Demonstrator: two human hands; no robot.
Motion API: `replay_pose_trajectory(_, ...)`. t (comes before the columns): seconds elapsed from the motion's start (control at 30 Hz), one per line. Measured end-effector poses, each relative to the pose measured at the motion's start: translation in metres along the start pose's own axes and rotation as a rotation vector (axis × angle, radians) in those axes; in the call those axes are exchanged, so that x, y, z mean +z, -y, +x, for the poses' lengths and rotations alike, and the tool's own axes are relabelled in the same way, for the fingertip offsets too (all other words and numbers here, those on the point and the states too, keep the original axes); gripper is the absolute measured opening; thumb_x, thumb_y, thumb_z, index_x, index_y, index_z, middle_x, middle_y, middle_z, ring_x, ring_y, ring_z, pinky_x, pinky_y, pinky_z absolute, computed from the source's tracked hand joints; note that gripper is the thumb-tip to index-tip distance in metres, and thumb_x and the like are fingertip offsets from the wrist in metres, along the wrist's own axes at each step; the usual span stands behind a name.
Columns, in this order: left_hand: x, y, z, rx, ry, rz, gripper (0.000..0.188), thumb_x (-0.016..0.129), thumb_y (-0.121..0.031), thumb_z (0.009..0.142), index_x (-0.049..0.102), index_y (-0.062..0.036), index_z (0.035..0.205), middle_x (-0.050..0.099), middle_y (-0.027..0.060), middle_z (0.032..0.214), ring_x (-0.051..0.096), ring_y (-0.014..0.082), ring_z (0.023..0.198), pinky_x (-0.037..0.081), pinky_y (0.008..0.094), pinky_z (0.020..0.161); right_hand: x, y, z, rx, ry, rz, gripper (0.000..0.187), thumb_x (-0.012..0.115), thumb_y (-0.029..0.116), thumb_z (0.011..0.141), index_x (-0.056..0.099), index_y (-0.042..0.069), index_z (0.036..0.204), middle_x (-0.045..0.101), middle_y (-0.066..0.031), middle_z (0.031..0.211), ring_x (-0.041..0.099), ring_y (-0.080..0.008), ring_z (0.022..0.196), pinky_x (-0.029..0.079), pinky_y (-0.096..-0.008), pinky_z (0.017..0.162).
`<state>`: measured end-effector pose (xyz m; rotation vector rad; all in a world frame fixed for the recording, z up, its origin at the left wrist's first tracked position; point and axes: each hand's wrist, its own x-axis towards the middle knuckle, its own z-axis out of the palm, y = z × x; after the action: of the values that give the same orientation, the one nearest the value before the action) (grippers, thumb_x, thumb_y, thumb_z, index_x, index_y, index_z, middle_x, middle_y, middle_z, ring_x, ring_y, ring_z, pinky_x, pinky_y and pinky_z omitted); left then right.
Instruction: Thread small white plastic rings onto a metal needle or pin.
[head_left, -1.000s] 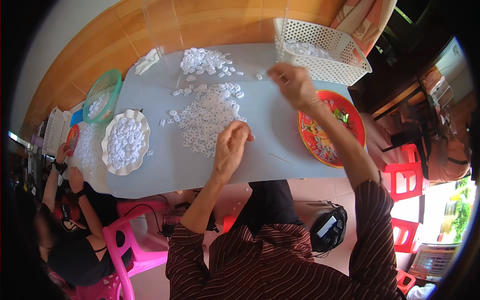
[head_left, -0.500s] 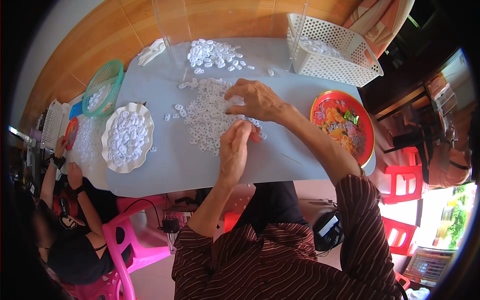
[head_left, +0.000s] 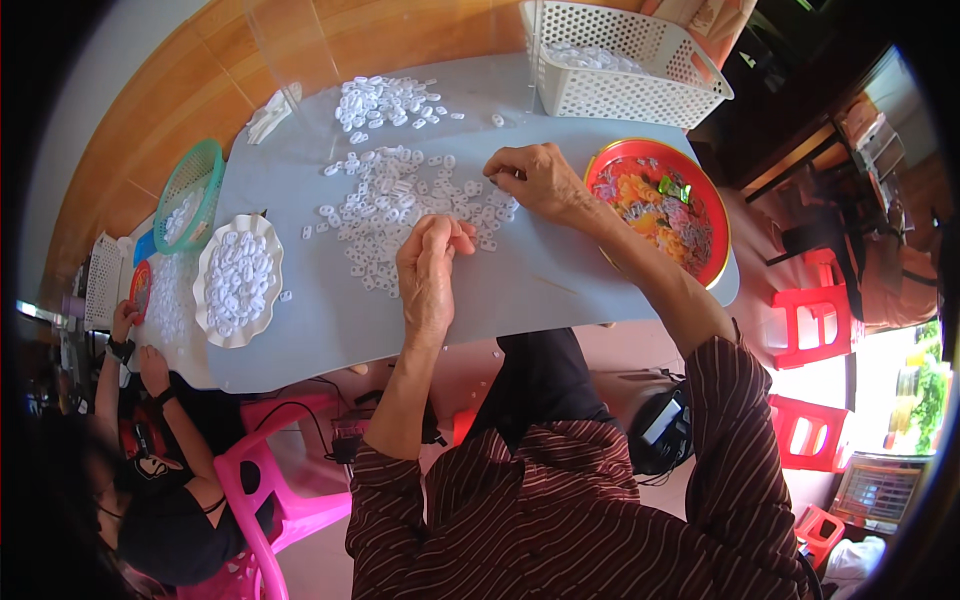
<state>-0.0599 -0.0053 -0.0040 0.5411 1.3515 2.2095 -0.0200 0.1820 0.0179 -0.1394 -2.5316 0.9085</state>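
A loose pile of small white plastic pieces with holes (head_left: 385, 205) lies in the middle of the grey table. At its near right edge, my left hand (head_left: 430, 265) is held upright with its fingers curled in; whatever they hold is hidden. My right hand (head_left: 545, 180) is between the pile's right side and a round red tray (head_left: 722, 225). Its thumb and fingertips are pinched together, with a tiny dark spot at their tips that I cannot make out. The flower-patterned tray contains many small metallic-looking bits and a green wrapper (head_left: 672, 188).
A second white heap (head_left: 385, 100) lies farther back, near a perforated white basket (head_left: 630, 95). At left are a scalloped white dish (head_left: 205, 318) full of white pieces and a green basket (head_left: 212, 165). Another person's hands (head_left: 153, 370) work at the left, beside a pink chair (head_left: 300, 510).
My right hand has come off the pile and moved right toward the red tray, its fingers closing into a pinch. My left hand stays curled near the pile. The whole view has shifted slightly.
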Motion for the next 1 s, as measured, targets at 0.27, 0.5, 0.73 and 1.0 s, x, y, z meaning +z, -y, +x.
replay_pose_trajectory(0.27, 0.001, -0.003, -0.003, 0.034, 0.017, 0.059, 0.028, 0.043, -0.022, 0.094, 0.05, -0.0031, 0.074, 0.049, 0.0044, 0.068, 0.049, 0.0149, 0.079, 0.039, 0.0275, 0.075, 0.003, 0.012, -0.002, -0.116, 0.158, -0.093, 0.014, 0.06, 0.008, 0.076, 0.068, 0.003, 0.087, 0.066, -0.0117, 0.082, 0.063, -0.0277, 0.075, 0.05, -0.0369, 0.07)
replay_pose_trajectory(0.5, 0.001, -0.002, -0.001, 0.073, 0.05, 0.06, 0.032, 0.041, -0.027, 0.094, 0.05, -0.0027, 0.074, 0.049, 0.005, 0.069, 0.049, 0.0156, 0.08, 0.039, 0.028, 0.076, 0.005, 0.011, 0.007, -0.083, 0.23, -0.181, 0.014, 0.061, 0.008, 0.073, 0.067, 0.002, 0.085, 0.066, -0.0131, 0.083, 0.063, -0.031, 0.076, 0.05, -0.0388, 0.072)
replay_pose_trajectory(0.73, 0.0, -0.004, -0.004, 0.031, 0.084, 0.084, 0.034, 0.04, -0.027, 0.095, 0.05, -0.0026, 0.074, 0.05, 0.0054, 0.069, 0.049, 0.0154, 0.079, 0.039, 0.0281, 0.076, -0.004, -0.005, 0.003, -0.001, 0.269, -0.148, 0.015, 0.057, 0.011, 0.074, 0.069, 0.008, 0.082, 0.066, -0.0143, 0.078, 0.063, -0.0314, 0.077, 0.05, -0.0398, 0.072)
replay_pose_trajectory(1.0, 0.002, -0.004, -0.004, 0.014, 0.108, 0.113, 0.033, 0.04, -0.025, 0.096, 0.051, -0.0024, 0.074, 0.051, 0.0052, 0.069, 0.05, 0.014, 0.077, 0.039, 0.0266, 0.075, -0.016, 0.001, 0.002, 0.102, 0.212, -0.203, 0.014, 0.059, 0.012, 0.073, 0.068, 0.007, 0.081, 0.065, -0.0145, 0.078, 0.063, -0.0313, 0.077, 0.05, -0.0399, 0.074)
